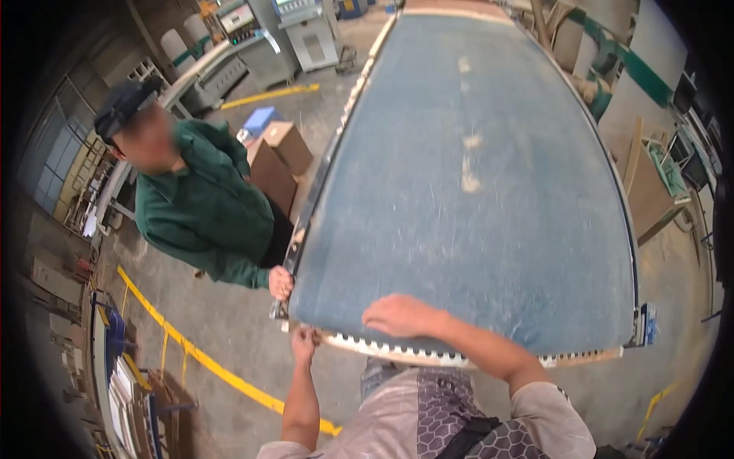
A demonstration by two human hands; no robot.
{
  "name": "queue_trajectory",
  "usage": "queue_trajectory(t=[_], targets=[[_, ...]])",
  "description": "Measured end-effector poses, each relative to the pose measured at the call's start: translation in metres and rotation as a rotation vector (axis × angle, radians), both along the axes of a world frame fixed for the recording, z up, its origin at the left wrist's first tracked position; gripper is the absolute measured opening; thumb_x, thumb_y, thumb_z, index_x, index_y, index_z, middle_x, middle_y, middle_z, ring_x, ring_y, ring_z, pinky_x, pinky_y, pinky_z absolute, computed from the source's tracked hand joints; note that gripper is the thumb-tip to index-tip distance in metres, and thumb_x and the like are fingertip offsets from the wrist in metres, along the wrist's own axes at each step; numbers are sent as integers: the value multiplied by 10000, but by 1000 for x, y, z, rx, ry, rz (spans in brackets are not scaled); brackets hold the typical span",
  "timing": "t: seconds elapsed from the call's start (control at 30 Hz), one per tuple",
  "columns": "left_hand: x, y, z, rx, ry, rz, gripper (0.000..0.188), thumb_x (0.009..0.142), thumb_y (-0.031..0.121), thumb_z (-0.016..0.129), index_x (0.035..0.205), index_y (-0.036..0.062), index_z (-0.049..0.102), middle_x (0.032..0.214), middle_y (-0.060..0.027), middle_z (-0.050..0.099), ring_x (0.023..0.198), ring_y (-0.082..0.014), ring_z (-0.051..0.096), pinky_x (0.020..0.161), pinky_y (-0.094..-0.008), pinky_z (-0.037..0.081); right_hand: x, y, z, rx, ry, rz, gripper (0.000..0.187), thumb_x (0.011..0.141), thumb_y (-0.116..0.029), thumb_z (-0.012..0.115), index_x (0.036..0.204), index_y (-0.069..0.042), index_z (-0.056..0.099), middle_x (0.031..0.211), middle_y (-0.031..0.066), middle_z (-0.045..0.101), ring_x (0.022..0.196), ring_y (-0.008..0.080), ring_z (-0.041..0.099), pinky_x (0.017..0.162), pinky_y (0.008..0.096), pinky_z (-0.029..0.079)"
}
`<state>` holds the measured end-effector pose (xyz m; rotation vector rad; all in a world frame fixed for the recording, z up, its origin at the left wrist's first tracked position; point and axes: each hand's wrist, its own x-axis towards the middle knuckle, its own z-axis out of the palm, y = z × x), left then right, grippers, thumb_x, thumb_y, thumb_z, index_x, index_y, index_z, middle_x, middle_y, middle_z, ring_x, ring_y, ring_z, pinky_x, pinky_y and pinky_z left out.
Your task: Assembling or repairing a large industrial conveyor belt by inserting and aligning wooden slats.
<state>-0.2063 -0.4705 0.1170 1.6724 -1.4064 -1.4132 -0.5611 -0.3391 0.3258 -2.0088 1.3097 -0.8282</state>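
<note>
A long blue-grey belt-like surface (397, 252) stretches away from my body, scuffed and marked with pale patches along its middle. A pale, notched wooden strip (428, 356) runs across its near edge. At the left end of that strip, my left hand (304, 346) is closed on it; the fingertips are partly hidden. My right hand (401, 315) lies on the belt just beyond the near edge, fingers stretched toward the left and holding nothing. A co-worker's hand (280, 283) rests on the dark left side rail (312, 200), close to the near left corner.
The co-worker in a green shirt (202, 199) stands left of the belt. Cardboard boxes (287, 149) sit behind them. Yellow floor lines (206, 359) run at the lower left, near stacked boards (130, 394). Machine cabinets (310, 42) stand far left; a wooden box (650, 183) is at right.
</note>
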Motion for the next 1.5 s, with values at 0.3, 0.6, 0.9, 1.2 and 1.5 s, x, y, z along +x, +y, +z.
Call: queue_trajectory(t=[0.3, 0.6, 0.9, 1.2, 1.5], targets=[[7, -1, 9, 7, 75, 30, 195, 969, 153, 632, 1055, -22, 638, 898, -103, 684, 722, -173, 671, 607, -309, 586, 26, -15, 23, 8, 98, 157, 150, 1011, -235, 507, 1033, -110, 587, 971, 117, 651, 978, 345, 635, 811, 482, 519], [-4, -4, 19, 3, -19, 45, 187, 929, 129, 620, 1024, -25, 669, 818, -105, 700, 614, -165, 647, 553, -307, 548, 33, -18, 4, 141, 130, 250, 228, 1029, -290, 477, 1056, -102, 603, 979, 148, 649, 972, 364, 632, 811, 484, 511], [3, 1, 13, -89, -172, -28, 217, 940, 161, 612, 1014, -39, 656, 829, -136, 720, 639, -184, 672, 590, -329, 546, 51, 7, -37, 124, 162, 393, 213, 1010, -265, 480, 993, -72, 569, 958, 158, 627, 946, 378, 628, 772, 503, 501], [4, -2, -2, -114, -161, -89, 243, 945, 171, 611, 1034, -52, 651, 838, -146, 737, 759, -220, 724, 741, -337, 555, 50, 13, -52, 106, 215, 388, 232, 1029, -292, 472, 998, -86, 574, 942, 137, 594, 945, 346, 617, 765, 476, 508], [7, 2, -7, -162, -236, -82, 251, 954, 176, 592, 1052, -42, 667, 857, -158, 739, 787, -232, 728, 745, -338, 556, 46, 6, -38, 140, 264, 420, 248, 1032, -291, 464, 1005, -85, 598, 976, 152, 588, 974, 351, 611, 815, 466, 504]])
